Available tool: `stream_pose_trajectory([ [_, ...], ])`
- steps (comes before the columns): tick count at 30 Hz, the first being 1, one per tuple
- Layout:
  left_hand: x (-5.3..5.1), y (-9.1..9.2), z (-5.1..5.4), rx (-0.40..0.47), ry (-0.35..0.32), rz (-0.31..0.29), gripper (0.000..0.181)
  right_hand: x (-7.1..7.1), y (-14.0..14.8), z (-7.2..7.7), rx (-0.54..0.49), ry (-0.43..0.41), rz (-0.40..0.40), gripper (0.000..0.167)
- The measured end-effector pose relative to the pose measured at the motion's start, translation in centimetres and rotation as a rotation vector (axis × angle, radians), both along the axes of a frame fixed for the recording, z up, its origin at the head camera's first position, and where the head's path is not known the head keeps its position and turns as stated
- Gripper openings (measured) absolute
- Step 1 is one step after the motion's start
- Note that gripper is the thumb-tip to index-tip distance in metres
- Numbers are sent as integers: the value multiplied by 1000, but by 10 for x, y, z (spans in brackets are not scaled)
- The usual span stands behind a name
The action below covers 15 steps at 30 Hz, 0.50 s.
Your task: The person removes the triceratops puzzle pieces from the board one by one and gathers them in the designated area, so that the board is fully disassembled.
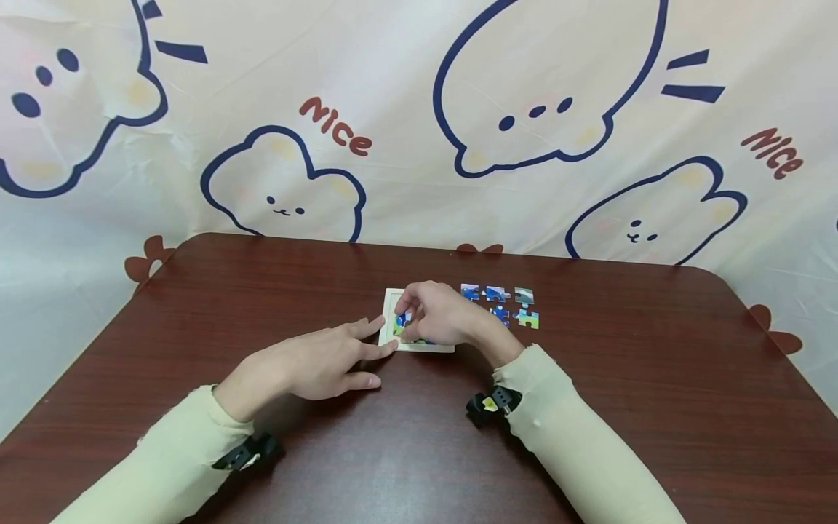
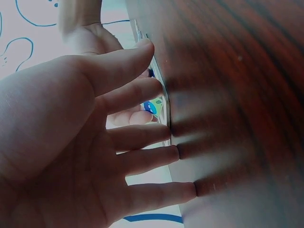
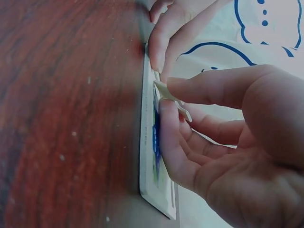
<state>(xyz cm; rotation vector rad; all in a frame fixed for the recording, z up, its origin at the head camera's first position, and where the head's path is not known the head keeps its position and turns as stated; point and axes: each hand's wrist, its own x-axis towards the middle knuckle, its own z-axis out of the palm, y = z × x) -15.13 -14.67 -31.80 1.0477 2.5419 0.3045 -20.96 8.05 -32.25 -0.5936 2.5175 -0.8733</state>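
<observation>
A white-rimmed jigsaw tray [image 1: 425, 348] lies on the table with blue and green picture pieces [image 1: 398, 322] inside. My right hand [image 1: 441, 313] is over it and covers much of the picture. In the right wrist view, thumb and index finger pinch a jigsaw piece [image 3: 184, 112], tilted with its pale side showing, at the tray's surface. My left hand [image 1: 321, 360] lies to the left with fingers spread. Two of its fingertips touch the tray's left rim and lower left corner. The thumb rests nearer me on the table.
Several loose jigsaw pieces [image 1: 495, 294] lie right of the tray, some partly hidden behind my right wrist. The brown table [image 1: 628, 378] reaches back to a white curtain [image 1: 406, 196] with cartoon drawings. Each sleeve cuff carries a black wrist camera [image 1: 494, 405].
</observation>
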Motion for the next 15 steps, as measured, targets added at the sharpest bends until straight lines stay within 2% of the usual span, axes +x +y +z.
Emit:
stream_pose_trajectory([
  [8, 5, 5, 8, -6, -20, 17, 57, 0, 1, 3, 12, -34, 1, 28],
  [15, 5, 5, 8, -5, -12, 17, 57, 0, 2, 7, 10, -38, -3, 30],
])
